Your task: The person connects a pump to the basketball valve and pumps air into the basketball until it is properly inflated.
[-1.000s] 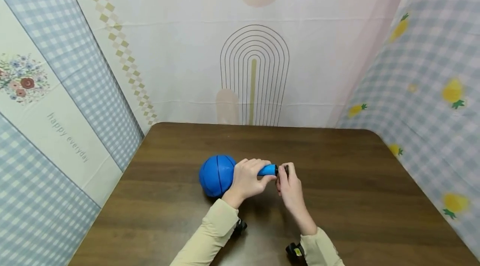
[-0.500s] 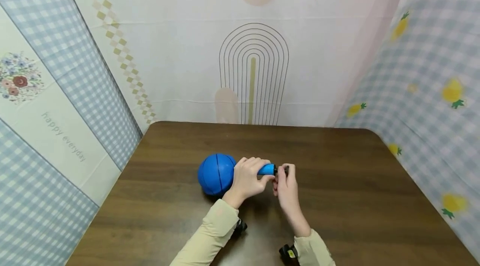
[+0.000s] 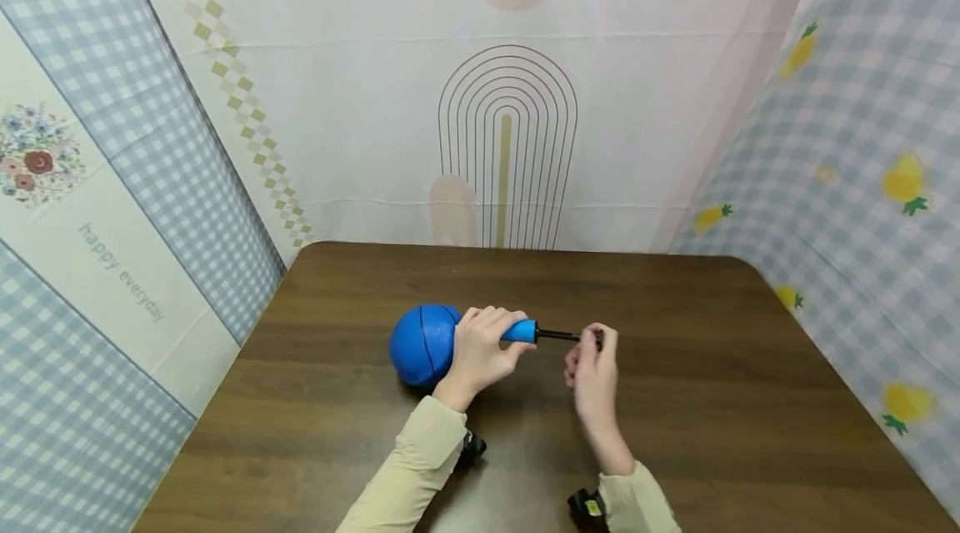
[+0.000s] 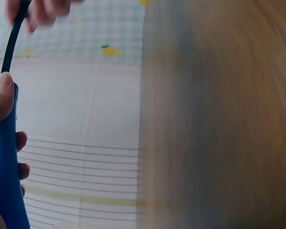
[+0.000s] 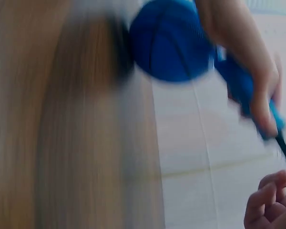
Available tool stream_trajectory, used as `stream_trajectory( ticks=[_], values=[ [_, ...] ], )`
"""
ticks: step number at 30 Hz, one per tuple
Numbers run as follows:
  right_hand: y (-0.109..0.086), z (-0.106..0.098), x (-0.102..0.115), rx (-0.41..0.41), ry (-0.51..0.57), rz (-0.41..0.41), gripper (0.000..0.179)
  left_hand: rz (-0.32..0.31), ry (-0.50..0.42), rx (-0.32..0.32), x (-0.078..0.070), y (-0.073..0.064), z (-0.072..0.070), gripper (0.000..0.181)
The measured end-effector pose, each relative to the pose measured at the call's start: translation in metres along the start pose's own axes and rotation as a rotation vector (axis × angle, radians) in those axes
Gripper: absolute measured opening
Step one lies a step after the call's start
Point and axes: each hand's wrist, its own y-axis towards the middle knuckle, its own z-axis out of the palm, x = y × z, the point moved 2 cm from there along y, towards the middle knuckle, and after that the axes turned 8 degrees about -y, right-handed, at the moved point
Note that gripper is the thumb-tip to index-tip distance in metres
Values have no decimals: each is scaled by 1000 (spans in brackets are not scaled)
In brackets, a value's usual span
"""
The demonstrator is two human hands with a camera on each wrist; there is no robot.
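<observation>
A blue ball (image 3: 417, 347) with black seams sits on the table at the left of the hands. My left hand (image 3: 480, 354) wraps round the blue barrel of a hand pump (image 3: 521, 331), right beside the ball. In the left wrist view the pump barrel (image 4: 5, 167) stands upright with fingers curled about it. A thin black rod (image 3: 557, 334) extends from the barrel's right end. My right hand (image 3: 596, 370) grips the black handle at the end of that rod; most of the handle is hidden by the fingers. The left hand covers where pump and ball meet in the head view.
The dark wooden table (image 3: 675, 433) spreads beneath both arms. A printed white cloth (image 3: 360, 99) hangs behind its far edge, with checked cloths at both sides. Black wrist cameras (image 3: 587, 508) sit under the sleeves.
My right hand first moves in close to the barrel, then pulls away to the right, drawing out the black rod. The left hand, pump and ball shift slightly left.
</observation>
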Motion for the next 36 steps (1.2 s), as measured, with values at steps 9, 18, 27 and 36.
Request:
stream_trajectory(
  ticks=[9, 18, 27, 36],
  values=[
    [-5, -3, -3, 3, -258, -104, 25, 90, 31, 17, -5, -3, -2, 41],
    [-8, 5, -5, -128, -79, -69, 28, 39, 32, 50, -1, -2, -5, 36],
    [-13, 20, -5, 22, -194, -139, 27, 17, 33, 174, -10, -1, -5, 37],
    [1, -1, -3, -88, -139, -58, 21, -34, 86, 171, 4, 0, -21, 35]
  ],
)
